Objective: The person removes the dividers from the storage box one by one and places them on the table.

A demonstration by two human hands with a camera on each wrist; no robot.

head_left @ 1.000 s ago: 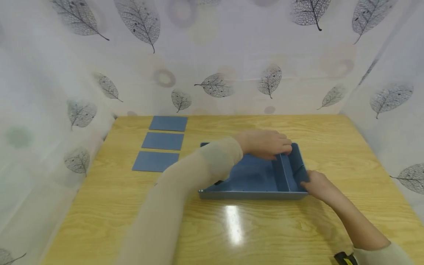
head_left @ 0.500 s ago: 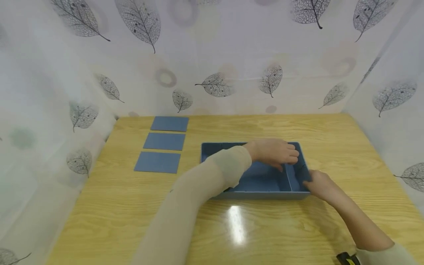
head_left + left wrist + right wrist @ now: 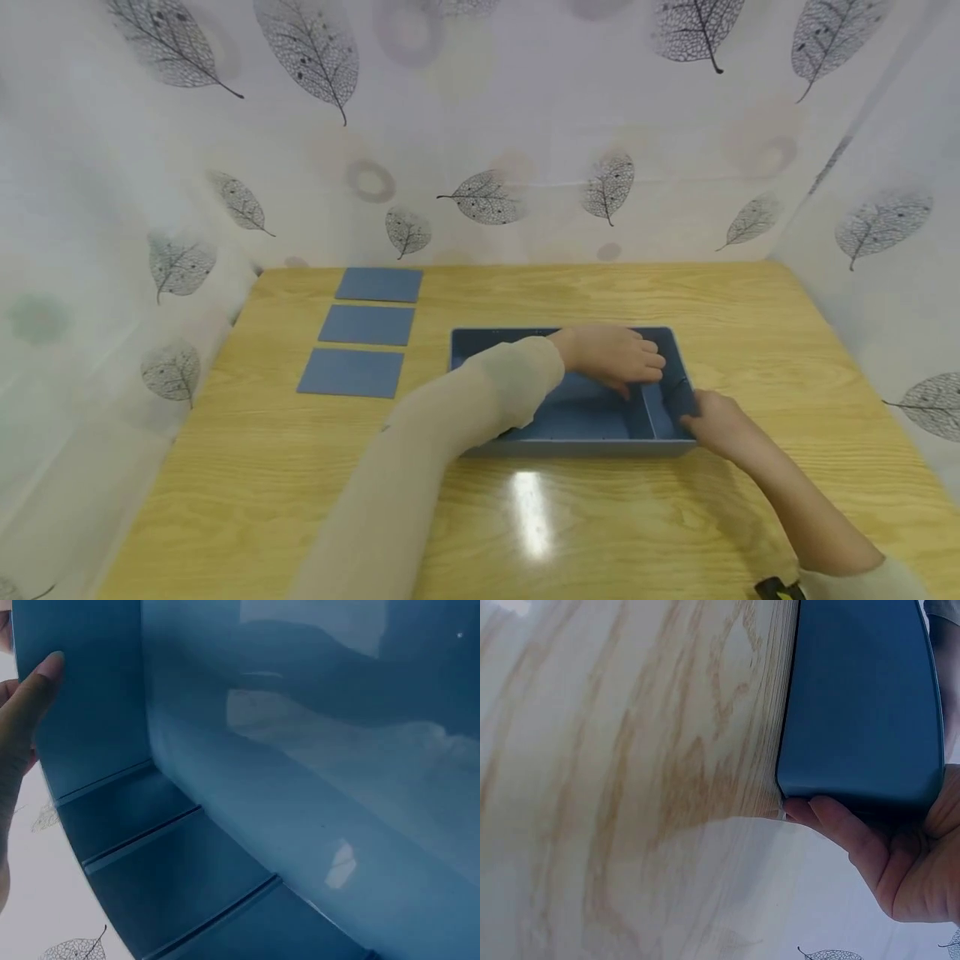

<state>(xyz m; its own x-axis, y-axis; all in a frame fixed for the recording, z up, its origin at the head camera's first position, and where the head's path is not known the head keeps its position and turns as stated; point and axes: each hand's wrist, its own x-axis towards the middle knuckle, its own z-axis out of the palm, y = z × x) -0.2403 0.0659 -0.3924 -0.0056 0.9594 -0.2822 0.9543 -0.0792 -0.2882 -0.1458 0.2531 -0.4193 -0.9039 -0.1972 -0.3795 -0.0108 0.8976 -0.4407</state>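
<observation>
A blue rectangular box (image 3: 573, 447) stands on the table in the head view. Inside it, near the right end, an upright divider (image 3: 640, 417) spans from front toward back. My left hand (image 3: 611, 358) reaches over the box and pinches this divider; the left wrist view shows the thumb flat on the divider's face (image 3: 90, 697), fingers mostly hidden behind. With its thumb over the rim, my right hand (image 3: 723, 423) grips the box's right end. In the right wrist view its fingers (image 3: 847, 832) lie against the outer wall. The divider's far end is hidden by the left hand.
Three flat blue panels lie in a column at the table's left: a far one (image 3: 378, 284), a middle one (image 3: 366, 325) and a near one (image 3: 351, 372). Slot ribs (image 3: 142, 836) line the box's inner wall. A leaf-patterned curtain (image 3: 480, 125) surrounds the wooden table (image 3: 247, 500).
My left hand has shifted from the box's back rim slightly right and nearer, lower over the divider. The right hand keeps its grip on the box's end, and the panels stay put.
</observation>
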